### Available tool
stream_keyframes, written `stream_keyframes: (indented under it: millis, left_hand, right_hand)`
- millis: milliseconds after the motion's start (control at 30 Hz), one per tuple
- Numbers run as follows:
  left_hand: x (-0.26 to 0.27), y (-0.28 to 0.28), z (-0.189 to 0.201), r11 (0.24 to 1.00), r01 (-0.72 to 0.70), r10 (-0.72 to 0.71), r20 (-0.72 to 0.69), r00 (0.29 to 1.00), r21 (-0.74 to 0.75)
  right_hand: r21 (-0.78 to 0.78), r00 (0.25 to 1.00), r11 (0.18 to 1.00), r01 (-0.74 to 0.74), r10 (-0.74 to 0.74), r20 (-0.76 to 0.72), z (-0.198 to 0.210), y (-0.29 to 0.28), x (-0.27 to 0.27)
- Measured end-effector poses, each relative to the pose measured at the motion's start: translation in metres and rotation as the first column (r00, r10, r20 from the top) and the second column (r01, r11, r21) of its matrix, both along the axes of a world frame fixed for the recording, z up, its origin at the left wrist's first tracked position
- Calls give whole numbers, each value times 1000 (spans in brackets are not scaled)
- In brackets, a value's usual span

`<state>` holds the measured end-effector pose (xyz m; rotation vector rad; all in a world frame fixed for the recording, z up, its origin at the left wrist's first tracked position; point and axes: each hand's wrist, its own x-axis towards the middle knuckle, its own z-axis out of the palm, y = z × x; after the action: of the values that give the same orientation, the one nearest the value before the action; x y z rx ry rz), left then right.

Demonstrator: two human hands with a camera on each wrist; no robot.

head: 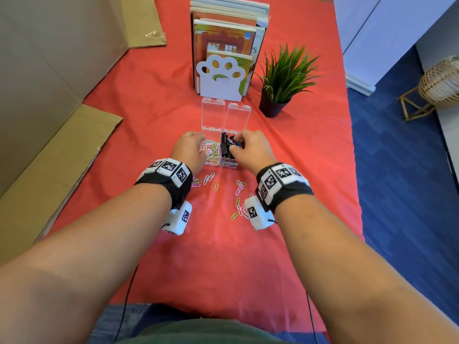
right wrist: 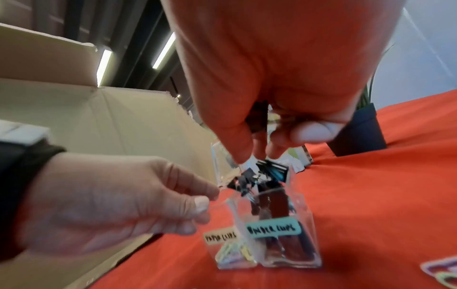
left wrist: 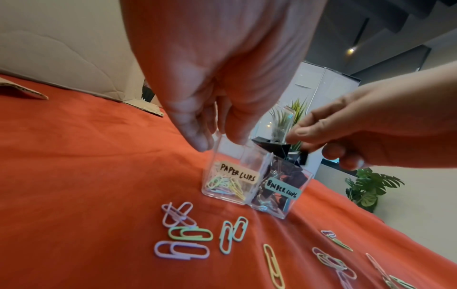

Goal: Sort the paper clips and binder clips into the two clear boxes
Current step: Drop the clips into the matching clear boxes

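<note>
Two clear boxes stand side by side on the red cloth, lids tipped back. The paper clip box (head: pixel 211 162) (left wrist: pixel 237 173) (right wrist: pixel 220 237) holds pastel clips. The binder clip box (head: pixel 229 164) (left wrist: pixel 281 190) (right wrist: pixel 272 228) is packed with black clips. My left hand (head: pixel 198 151) (left wrist: pixel 215 143) (right wrist: pixel 205 197) pinches the near-left rim of the paper clip box. Right hand (head: pixel 236 142) (left wrist: pixel 319 150) (right wrist: pixel 259 156) reaches down over the binder clip box, its fingertips pinching a black binder clip (head: pixel 226 142) (left wrist: pixel 272 146) (right wrist: pixel 272 170) at the top of the pile. Loose paper clips (head: pixel 238 194) (left wrist: pixel 190 232) lie in front of the boxes.
Behind the boxes stand books in a white paw-shaped bookend (head: pixel 221 78) and a potted plant (head: pixel 280 83). Cardboard flaps (head: pixel 49 145) line the left side. The cloth ends at the right over a blue floor (head: pixel 409 194).
</note>
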<state>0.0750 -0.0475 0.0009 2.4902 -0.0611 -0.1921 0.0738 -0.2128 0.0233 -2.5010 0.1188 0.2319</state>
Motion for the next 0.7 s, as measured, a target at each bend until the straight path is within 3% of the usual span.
stream_keyframes:
  millis: [100,167,400,567,700]
  left_hand:
    - [2,2,0,1000,8,-8,-18,1000,3]
    - [4,3,-1,1000,7,-7,-29,1000,6]
    - [5,4,-4,1000,5,-6,-38,999,-6]
    - [7,4,-6,1000,2,-1,-39,999,4]
    - [9,5,-7,1000,2,-2,-36,999,16]
  right_hand:
    - [204,986,973,109,-80,-146,7,-1,11]
    - [292,981,940,176,-142,-135,14,-7,14]
    - [36,998,999,40,-42,43,21,-25,11]
    - [193,977,978,73,-109,181,14,-14,9]
    - [171,976,983,70,-103,193,0,-8,3]
